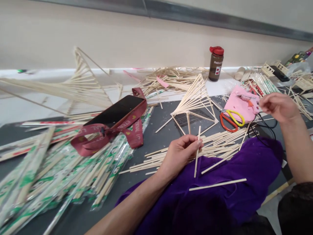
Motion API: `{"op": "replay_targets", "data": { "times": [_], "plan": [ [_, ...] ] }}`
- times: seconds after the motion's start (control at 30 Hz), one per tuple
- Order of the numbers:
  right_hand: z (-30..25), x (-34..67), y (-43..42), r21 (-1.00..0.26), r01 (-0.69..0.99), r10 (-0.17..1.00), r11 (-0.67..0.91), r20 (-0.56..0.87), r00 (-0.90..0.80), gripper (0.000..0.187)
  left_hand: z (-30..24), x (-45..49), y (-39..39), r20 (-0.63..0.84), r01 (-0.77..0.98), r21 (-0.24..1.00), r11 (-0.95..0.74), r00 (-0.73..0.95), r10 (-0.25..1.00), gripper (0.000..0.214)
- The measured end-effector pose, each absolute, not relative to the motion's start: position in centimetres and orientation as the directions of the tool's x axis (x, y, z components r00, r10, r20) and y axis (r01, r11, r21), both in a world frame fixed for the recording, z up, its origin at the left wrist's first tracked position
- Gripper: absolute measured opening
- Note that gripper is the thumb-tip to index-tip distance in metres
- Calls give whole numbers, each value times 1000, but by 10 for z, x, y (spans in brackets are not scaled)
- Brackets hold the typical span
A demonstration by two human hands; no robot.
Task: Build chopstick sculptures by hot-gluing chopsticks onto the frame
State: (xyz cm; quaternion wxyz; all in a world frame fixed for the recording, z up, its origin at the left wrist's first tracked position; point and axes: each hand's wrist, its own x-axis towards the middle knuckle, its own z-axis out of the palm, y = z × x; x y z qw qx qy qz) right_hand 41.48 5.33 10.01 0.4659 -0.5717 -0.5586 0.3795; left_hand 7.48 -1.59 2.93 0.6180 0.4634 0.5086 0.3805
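Observation:
My left hand (179, 153) pinches a thin wooden stick (197, 153) upright over my purple-clad lap (234, 182). Another loose stick (217, 184) lies across the purple cloth. My right hand (277, 105) reaches out to the right with curled fingers, next to a pink sheet (238, 102) and a small glue gun (245, 99); what its fingers hold is unclear. Between the hands lie a pile of bare sticks (215, 147) and a small fan-shaped stick model (195, 101).
Scissors with red and yellow handles (230, 119) lie by the pink sheet. A phone (114, 111) with a maroon lanyard (110, 133) rests on wrapped chopsticks (61, 169) at left. A larger stick structure (75, 81) and a red-capped bottle (216, 63) stand at the back.

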Motion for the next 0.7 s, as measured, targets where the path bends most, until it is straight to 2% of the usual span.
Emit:
{"op": "replay_targets", "data": {
  "times": [0.07,0.13,0.2,0.23,0.3,0.37,0.47,0.57,0.63,0.7],
  "plan": [
    [96,408,54,-798,602,994,-16,-75,-73,17,30,74,-16,-268,4,962,272,192,944,33],
    [89,399,58,-548,835,985,45,-117,-129,18,30,74,-16,-269,8,962,272,188,945,33],
    [83,385,64,-371,921,993,118,17,-121,16,30,73,-16,-277,12,960,280,188,942,33],
    [81,378,68,-352,925,989,144,94,-118,17,30,73,-16,-280,14,959,283,189,941,33],
    [78,361,76,-419,881,970,221,187,-155,23,30,73,-16,-282,22,959,283,192,940,33],
    [75,346,86,-493,809,945,321,220,-241,38,30,73,-17,-280,36,960,278,195,940,33],
    [67,328,105,-557,722,907,411,167,-388,59,29,73,-17,-280,44,960,276,196,940,34],
    [56,314,123,-604,667,870,436,92,-485,69,28,72,-16,-286,41,958,284,197,938,35],
    [50,308,131,-620,681,876,390,22,-482,62,27,72,-16,-291,38,957,289,198,936,35],
    [49,307,133,-592,724,883,356,-42,-468,36,28,71,-16,-290,36,957,289,204,935,35]
  ]
}}
